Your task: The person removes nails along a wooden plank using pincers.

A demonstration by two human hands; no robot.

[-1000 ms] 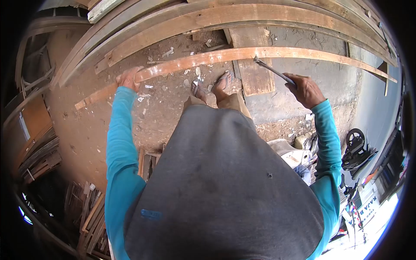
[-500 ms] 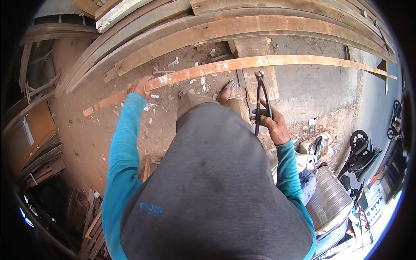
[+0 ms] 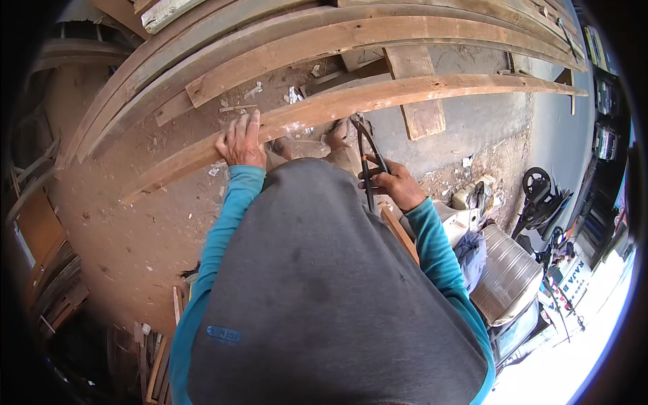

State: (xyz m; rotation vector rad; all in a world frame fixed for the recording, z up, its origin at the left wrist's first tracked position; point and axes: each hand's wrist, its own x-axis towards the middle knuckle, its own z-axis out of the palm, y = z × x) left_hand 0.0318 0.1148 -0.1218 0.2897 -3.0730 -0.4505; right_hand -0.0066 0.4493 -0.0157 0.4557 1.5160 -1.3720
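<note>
A long wooden plank (image 3: 405,89) stretches across in front of me, over my feet, with pale scuffs near its middle. My left hand (image 3: 244,140) grips it left of centre, fingers lying over its top edge. In my right hand (image 3: 398,185) is a pair of black-handled pincers (image 3: 368,150), held by the handles with the head pointing up. The pincers' jaws are at the plank's near edge; whether they bite on a nail there, I cannot tell.
More long boards (image 3: 283,54) lie stacked beyond the plank, above a short wide board (image 3: 424,121) on the ground. Scrap wood (image 3: 158,364) lies at lower left. To the right are a ribbed metal drum (image 3: 505,273) and a parked motorcycle (image 3: 540,199).
The plank has turned to show more of its face, and my left hand has slid right along it. My right hand has brought the pincers leftward to the plank's edge.
</note>
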